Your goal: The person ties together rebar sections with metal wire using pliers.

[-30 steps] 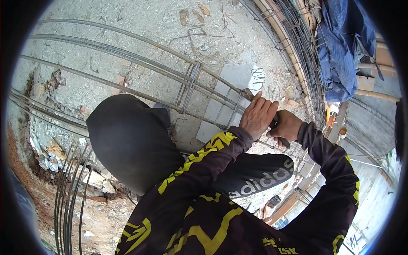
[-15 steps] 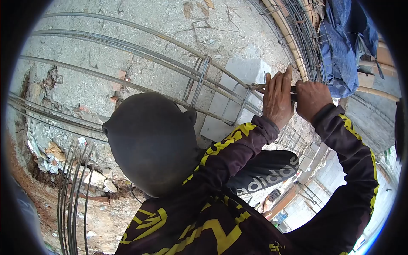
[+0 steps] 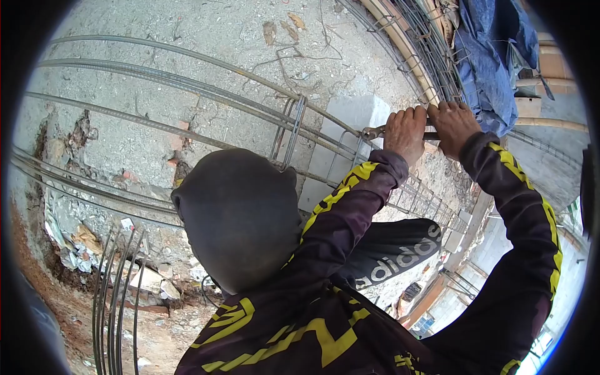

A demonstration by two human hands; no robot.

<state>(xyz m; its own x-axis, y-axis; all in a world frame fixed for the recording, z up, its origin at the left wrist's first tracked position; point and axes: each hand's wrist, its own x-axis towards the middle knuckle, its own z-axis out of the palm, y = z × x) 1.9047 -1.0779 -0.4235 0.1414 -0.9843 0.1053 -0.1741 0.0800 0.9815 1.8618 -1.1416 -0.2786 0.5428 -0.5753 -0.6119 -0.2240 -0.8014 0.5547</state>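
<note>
My left hand (image 3: 405, 134) is wrapped round the handles of metal pincers, close behind their jaws. Farther back, my right hand (image 3: 455, 128) is closed on the handle end, the two hands nearly touching. The jaws of the pincers (image 3: 373, 133) meet the rebar cage (image 3: 294, 131) at a stirrup by its upper long bar. Long ribbed bars run from there to the left. A dark trouser leg (image 3: 394, 253) with white lettering lies below my left forearm. A dark rounded shape (image 3: 240, 215), perhaps my knee, hides part of the bars.
Pale blocks (image 3: 356, 115) lie under the cage. Bundled rods and bamboo (image 3: 406, 50) run along the top right, beside a blue tarp (image 3: 487, 69). Several bent bars (image 3: 115, 300) stick up at lower left, near rubble (image 3: 150, 281). Loose wire (image 3: 300, 56) lies on the rough concrete.
My left hand's fingers, stretched out before, are now curled round the pincers' handles. The pincers' jaws show more plainly at the stirrup. The whole view has shifted slightly.
</note>
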